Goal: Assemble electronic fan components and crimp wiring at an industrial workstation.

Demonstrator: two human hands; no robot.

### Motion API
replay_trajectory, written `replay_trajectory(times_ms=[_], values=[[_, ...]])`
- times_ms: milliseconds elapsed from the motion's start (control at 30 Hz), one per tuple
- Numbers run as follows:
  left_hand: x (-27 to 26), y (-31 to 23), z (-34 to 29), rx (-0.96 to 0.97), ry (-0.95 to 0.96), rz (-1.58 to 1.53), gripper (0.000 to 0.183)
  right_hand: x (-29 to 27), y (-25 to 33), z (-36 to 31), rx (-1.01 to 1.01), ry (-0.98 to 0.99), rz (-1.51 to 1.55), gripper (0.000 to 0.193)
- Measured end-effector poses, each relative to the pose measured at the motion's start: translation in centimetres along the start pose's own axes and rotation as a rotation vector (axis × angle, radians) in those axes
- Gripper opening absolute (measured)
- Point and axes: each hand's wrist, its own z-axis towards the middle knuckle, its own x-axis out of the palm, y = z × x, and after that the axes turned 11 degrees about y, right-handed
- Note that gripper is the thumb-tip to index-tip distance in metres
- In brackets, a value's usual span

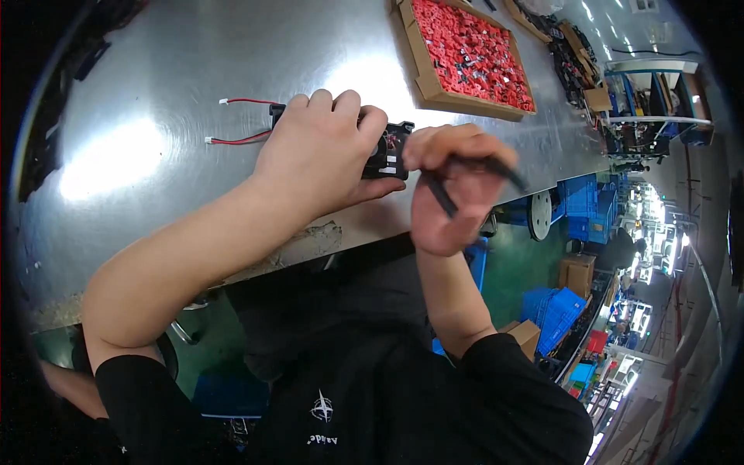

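On the near part of the metal bench, my left hand [322, 143] is wrapped over a black plastic housing [391, 159] and holds it down. Two red-and-black wire leads with white connectors [248, 139] come out of its left end. A small part with red bits shows at the housing's right end; my left hand covers most of the rest. My right hand [461, 174] is curled around a black-handled tool [439, 195] with two dark arms, smeared by motion. Its fingertips are close to the housing's right end, and the tool's tip cannot be made out.
A cardboard tray [434, 93] full of small red parts stands on the bench at the back right. Farther right are boxes of black parts [573, 58]. Blue crates [585, 205] stand on the green floor beyond the bench. Another person's arm [74, 387] shows at lower left.
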Motion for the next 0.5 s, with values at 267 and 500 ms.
replay_trajectory(times_ms=[267,500], values=[[-0.5,0.1,0.1,0.019,0.020,-0.016,0.066,-2.3,1.2,2.3,0.097,-0.086,0.230,0.070],[-0.2,0.5,0.1,0.027,0.034,-0.059,0.067,-1.6,0.6,3.2,0.153,-0.093,0.226,0.070]])
